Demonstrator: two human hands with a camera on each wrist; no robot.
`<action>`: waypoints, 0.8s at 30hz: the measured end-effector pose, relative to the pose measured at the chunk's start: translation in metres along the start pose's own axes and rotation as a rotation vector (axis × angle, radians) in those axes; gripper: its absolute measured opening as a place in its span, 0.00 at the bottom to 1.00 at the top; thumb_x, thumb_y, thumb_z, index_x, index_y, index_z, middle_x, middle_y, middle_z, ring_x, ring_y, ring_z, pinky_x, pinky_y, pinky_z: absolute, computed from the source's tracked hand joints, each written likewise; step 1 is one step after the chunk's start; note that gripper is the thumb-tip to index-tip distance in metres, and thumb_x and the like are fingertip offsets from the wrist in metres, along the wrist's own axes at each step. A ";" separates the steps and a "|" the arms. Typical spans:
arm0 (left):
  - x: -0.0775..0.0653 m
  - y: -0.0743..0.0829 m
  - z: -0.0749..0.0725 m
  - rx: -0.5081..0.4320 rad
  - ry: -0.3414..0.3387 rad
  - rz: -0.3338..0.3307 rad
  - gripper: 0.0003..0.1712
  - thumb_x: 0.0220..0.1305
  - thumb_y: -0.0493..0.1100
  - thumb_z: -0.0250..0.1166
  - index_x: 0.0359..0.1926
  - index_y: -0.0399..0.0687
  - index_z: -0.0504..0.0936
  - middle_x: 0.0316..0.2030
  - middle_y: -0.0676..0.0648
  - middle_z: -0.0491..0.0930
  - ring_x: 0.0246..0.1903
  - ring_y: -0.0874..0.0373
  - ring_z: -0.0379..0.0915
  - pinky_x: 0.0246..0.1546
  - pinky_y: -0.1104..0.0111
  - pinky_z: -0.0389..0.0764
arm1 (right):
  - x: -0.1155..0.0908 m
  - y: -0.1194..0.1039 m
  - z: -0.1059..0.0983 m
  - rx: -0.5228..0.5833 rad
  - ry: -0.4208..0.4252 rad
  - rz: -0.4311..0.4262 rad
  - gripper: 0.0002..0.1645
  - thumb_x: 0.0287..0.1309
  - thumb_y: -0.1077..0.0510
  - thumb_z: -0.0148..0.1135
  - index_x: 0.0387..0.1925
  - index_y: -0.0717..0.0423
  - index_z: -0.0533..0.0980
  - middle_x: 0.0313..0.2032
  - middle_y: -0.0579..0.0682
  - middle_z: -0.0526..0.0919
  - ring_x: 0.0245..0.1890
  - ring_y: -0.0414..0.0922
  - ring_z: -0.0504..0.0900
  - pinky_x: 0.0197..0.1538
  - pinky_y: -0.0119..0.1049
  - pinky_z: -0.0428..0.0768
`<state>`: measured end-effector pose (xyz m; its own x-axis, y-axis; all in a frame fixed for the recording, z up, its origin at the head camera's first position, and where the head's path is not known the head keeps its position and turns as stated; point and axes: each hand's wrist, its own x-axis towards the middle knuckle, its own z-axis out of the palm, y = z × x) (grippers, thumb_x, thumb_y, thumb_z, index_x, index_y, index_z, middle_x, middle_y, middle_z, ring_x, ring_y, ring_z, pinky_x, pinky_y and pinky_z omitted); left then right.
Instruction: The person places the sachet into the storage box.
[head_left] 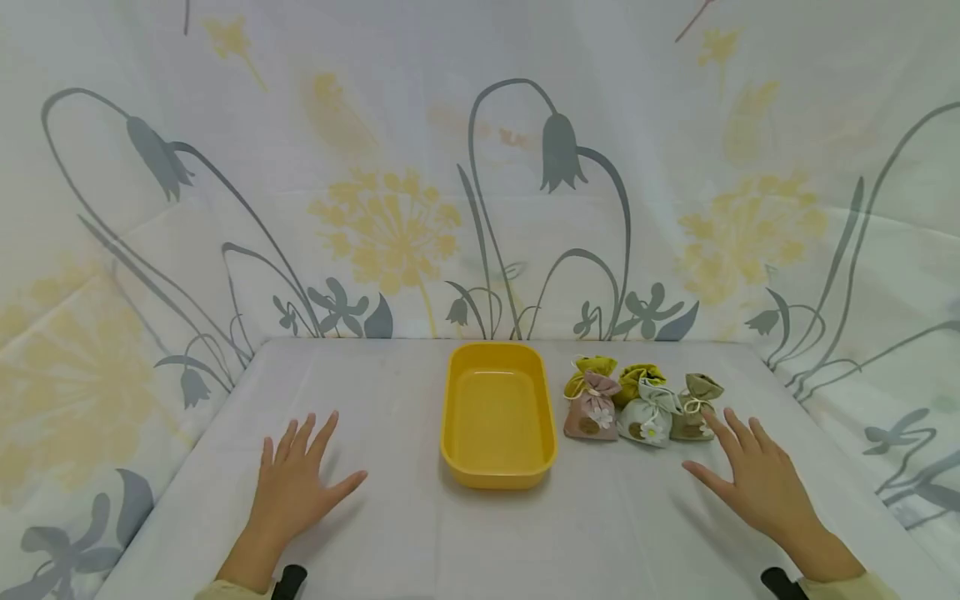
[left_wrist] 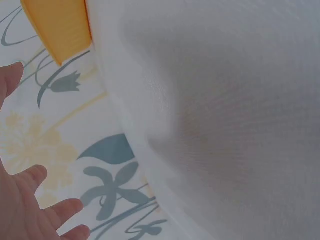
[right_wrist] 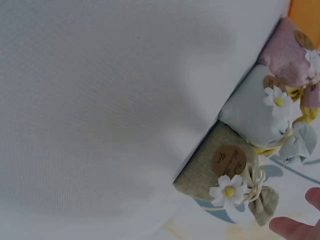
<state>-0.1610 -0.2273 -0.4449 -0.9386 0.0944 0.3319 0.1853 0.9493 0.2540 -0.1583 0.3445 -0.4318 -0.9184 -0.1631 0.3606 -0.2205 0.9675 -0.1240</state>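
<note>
My left hand [head_left: 295, 487] hovers over the left of the table, fingers spread and holding nothing. On the right, my right hand [head_left: 765, 483] is likewise spread, its fingertips close to an olive-brown drawstring sachet [head_left: 693, 410]. Beside that sachet lie a pale grey-green sachet [head_left: 647, 415] and a pink sachet [head_left: 592, 408], each with a white flower and a round brown tag. Two yellow-green sachets, one [head_left: 596, 365] behind the pink and one [head_left: 639, 375] behind the pale one, are partly hidden. An empty yellow tray [head_left: 498, 417] stands between the hands, left of the sachets.
A white cloth covers the table [head_left: 375, 533]. Behind it and at both sides hangs a curtain [head_left: 390, 108] printed with grey bellflowers and yellow blooms, meeting the table at its back edge. Black straps [head_left: 289, 581] show at the wrists.
</note>
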 end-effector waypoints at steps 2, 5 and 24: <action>0.003 0.002 0.001 -0.009 0.004 -0.006 0.54 0.48 0.73 0.60 0.69 0.48 0.59 0.63 0.31 0.60 0.63 0.32 0.49 0.60 0.36 0.43 | 0.003 0.000 0.000 0.031 0.011 0.001 0.49 0.52 0.37 0.62 0.68 0.56 0.57 0.60 0.72 0.62 0.56 0.75 0.59 0.45 0.74 0.61; 0.006 0.005 0.002 -0.034 0.007 -0.008 0.55 0.48 0.73 0.61 0.69 0.47 0.59 0.62 0.32 0.62 0.62 0.33 0.51 0.59 0.36 0.46 | 0.007 -0.001 0.001 0.084 0.019 0.015 0.49 0.52 0.38 0.63 0.68 0.58 0.57 0.60 0.72 0.63 0.55 0.74 0.60 0.43 0.74 0.62; 0.027 0.039 0.012 -0.407 -0.092 -0.109 0.54 0.48 0.63 0.69 0.71 0.51 0.55 0.57 0.37 0.70 0.59 0.38 0.61 0.55 0.42 0.65 | 0.021 -0.003 0.003 0.340 0.000 0.209 0.48 0.60 0.44 0.58 0.67 0.72 0.50 0.60 0.77 0.57 0.57 0.73 0.57 0.50 0.68 0.62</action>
<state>-0.1824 -0.1841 -0.4364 -0.9776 0.0443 0.2057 0.1663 0.7615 0.6265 -0.1782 0.3378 -0.4262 -0.9550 0.0305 0.2950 -0.1251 0.8604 -0.4940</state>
